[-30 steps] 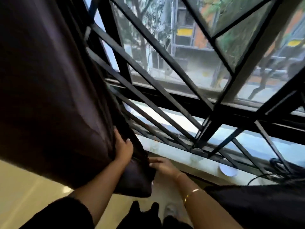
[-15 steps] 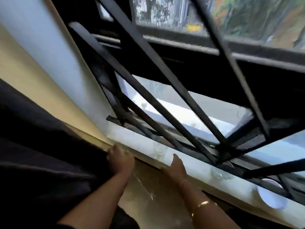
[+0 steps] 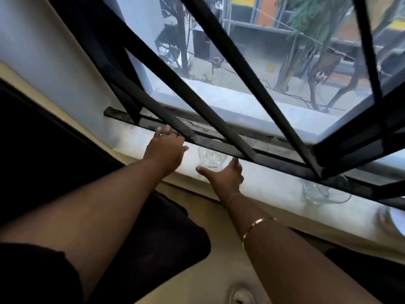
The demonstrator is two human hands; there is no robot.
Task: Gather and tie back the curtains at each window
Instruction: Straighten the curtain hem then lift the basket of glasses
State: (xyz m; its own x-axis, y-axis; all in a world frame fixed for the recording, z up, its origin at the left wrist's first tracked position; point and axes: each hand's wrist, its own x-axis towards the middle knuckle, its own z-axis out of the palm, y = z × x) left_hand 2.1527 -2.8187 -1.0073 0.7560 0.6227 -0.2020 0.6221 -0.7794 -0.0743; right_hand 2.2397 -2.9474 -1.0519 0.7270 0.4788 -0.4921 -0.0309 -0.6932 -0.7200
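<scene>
The dark curtain (image 3: 43, 163) hangs bunched at the far left, beside the window, and neither hand holds it. My left hand (image 3: 165, 148) reaches out over the white window sill (image 3: 274, 181) with fingers spread, its fingertips at the lower black grille bar (image 3: 219, 147). My right hand (image 3: 225, 175) is open too, thumb out, just in front of a clear glass (image 3: 211, 157) that stands on the sill. A thin gold bracelet sits on my right wrist.
Black diagonal window bars (image 3: 247, 69) cross the pane above the sill. A second clear glass vessel (image 3: 322, 194) and the edge of a white plate (image 3: 397, 218) lie on the sill to the right. Beige wall lies below the sill.
My left hand has let go of the curtain, which now hangs at the left. Both hands have moved forward onto the sill, the right one up to the glass.
</scene>
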